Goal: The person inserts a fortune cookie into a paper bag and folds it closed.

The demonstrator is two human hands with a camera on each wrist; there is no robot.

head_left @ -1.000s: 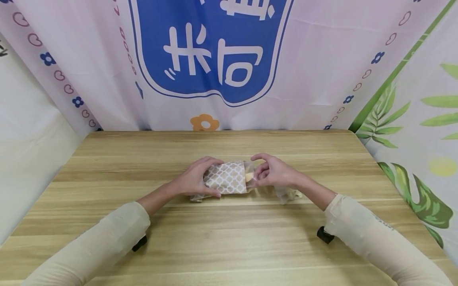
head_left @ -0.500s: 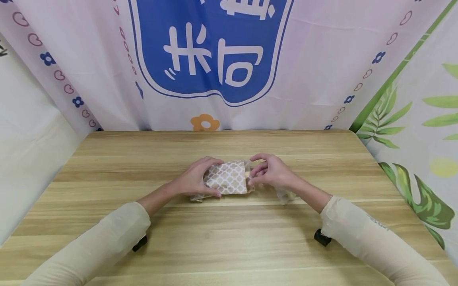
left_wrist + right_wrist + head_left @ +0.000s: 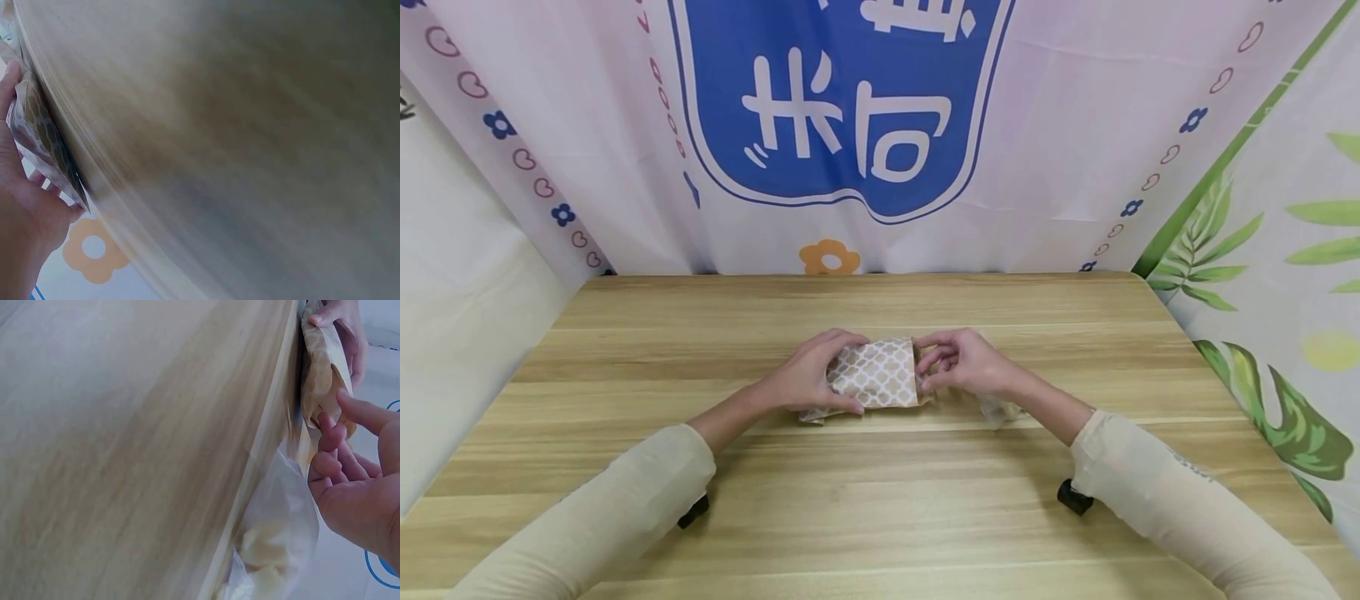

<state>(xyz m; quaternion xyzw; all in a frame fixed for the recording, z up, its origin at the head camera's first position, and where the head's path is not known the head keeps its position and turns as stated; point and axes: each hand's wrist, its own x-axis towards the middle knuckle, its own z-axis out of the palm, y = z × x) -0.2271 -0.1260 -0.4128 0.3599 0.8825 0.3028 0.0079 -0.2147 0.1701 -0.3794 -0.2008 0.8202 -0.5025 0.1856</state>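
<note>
A tan-and-white patterned paper bag (image 3: 880, 371) lies on its side at mid-table, its mouth facing right. My left hand (image 3: 808, 371) grips its left end, thumb along the near side and fingers over the far side. The left wrist view shows the bag (image 3: 40, 122) clasped in the same hand. At the mouth sits my right hand (image 3: 966, 362), fingertips right at the rim. In the right wrist view this hand (image 3: 362, 481) reaches one finger to the opening while others bend loosely. A clear plastic bag (image 3: 284, 531) holding pale yellow pieces lies under the right wrist.
The wood-grain table (image 3: 865, 500) spans the space before me. Behind it hangs a printed curtain (image 3: 1060, 142) with a blue emblem, close past the far edge. A leaf-patterned cloth (image 3: 1300, 350) borders the right side.
My right hand has shifted slightly left, close against the bag's mouth. The clear film and yellow piece seen there earlier are now mostly out of sight. My left hand stays put.
</note>
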